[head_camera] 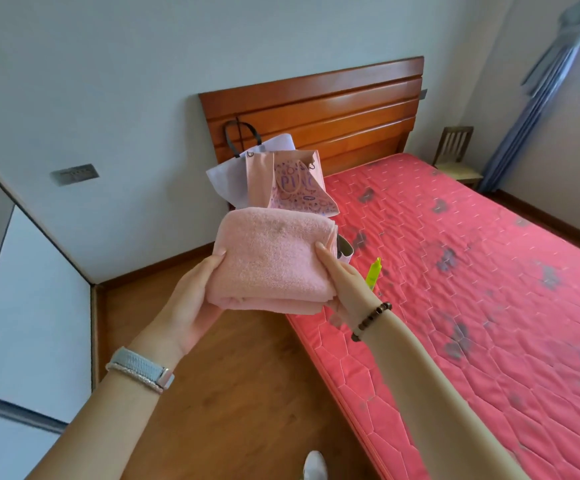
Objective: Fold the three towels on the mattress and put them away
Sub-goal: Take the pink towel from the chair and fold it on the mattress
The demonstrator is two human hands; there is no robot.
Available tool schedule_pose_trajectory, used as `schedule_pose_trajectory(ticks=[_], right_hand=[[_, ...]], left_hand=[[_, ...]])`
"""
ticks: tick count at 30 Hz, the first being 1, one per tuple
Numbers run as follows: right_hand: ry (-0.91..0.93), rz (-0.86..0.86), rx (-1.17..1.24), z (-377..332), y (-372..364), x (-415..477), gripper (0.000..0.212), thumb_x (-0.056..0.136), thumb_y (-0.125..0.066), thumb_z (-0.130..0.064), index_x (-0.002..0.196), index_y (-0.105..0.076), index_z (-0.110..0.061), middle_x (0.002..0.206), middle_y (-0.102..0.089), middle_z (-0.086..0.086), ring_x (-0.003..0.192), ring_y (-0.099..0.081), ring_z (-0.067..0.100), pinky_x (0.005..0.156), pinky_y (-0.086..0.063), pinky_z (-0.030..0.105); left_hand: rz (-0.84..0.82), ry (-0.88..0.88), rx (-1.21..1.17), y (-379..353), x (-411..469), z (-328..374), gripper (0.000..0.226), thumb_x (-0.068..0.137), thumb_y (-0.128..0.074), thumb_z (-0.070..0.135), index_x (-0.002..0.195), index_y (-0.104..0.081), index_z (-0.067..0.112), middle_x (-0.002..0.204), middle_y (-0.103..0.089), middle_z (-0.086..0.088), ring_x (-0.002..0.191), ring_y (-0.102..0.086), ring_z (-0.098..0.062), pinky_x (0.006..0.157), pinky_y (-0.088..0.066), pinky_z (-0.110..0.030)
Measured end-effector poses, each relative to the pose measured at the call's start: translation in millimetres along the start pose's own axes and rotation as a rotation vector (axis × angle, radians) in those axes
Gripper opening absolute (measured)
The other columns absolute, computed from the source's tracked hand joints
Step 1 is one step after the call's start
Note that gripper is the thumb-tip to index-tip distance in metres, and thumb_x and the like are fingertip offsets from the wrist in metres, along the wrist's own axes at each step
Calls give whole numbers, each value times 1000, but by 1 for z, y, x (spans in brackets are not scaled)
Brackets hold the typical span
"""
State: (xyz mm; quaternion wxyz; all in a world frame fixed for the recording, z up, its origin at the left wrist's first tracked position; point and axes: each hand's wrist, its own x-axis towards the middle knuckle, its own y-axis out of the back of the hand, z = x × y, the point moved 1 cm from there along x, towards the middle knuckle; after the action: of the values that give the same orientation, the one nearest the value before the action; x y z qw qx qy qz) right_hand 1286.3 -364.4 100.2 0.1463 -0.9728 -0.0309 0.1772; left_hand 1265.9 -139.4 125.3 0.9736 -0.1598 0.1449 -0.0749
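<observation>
A folded pink towel (271,258) is held in the air over the near left corner of the red mattress (472,271). My left hand (191,303) grips its left side, thumb on top and fingers underneath. My right hand (342,282) grips its right side the same way. Just behind the towel stands a pink paper bag (293,183) with its mouth open, next to a white bag (236,174) with black handles. No other towel is in view.
A wooden headboard (316,109) stands behind the bags. A yellow-green tube (373,273) lies on the mattress beside my right hand. White wardrobe panels (29,306) line the left, with wooden floor (240,375) between. A chair (454,154) and blue curtain (537,109) are far right.
</observation>
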Motion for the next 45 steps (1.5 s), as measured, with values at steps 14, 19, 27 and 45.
schedule_pose_trajectory(ticks=[14,19,27,45], right_hand=[[129,133,-44,-86,30,160,64,75,-63,-56,111,-66,-3,95,-71,11,91,-67,26,95,-51,45],[141,115,-23,-107,38,206,63,66,-64,-60,102,-67,-9,82,-71,3,76,-67,17,77,-53,34],[134,200,-7,-120,37,274,59,69,-64,-59,100,-66,-9,78,-68,1,70,-64,15,72,-53,30],[155,658,229,-88,1,375,41,83,-62,-49,100,-66,-11,82,-71,1,75,-67,17,78,-55,37]], left_hand=[[-94,11,13,-24,196,64,44,96,-51,41,130,-61,15,119,-69,-14,108,-67,-22,78,-57,-32],[-133,3,16,-23,252,81,48,94,-55,42,133,-59,14,125,-65,-16,111,-65,-24,77,-57,-30],[-201,24,29,-1,342,97,47,91,-60,43,129,-62,15,124,-65,-16,112,-66,-25,80,-56,-34],[-621,356,81,40,529,117,25,96,-56,27,108,-76,20,119,-70,-10,109,-67,-22,88,-58,-36]])
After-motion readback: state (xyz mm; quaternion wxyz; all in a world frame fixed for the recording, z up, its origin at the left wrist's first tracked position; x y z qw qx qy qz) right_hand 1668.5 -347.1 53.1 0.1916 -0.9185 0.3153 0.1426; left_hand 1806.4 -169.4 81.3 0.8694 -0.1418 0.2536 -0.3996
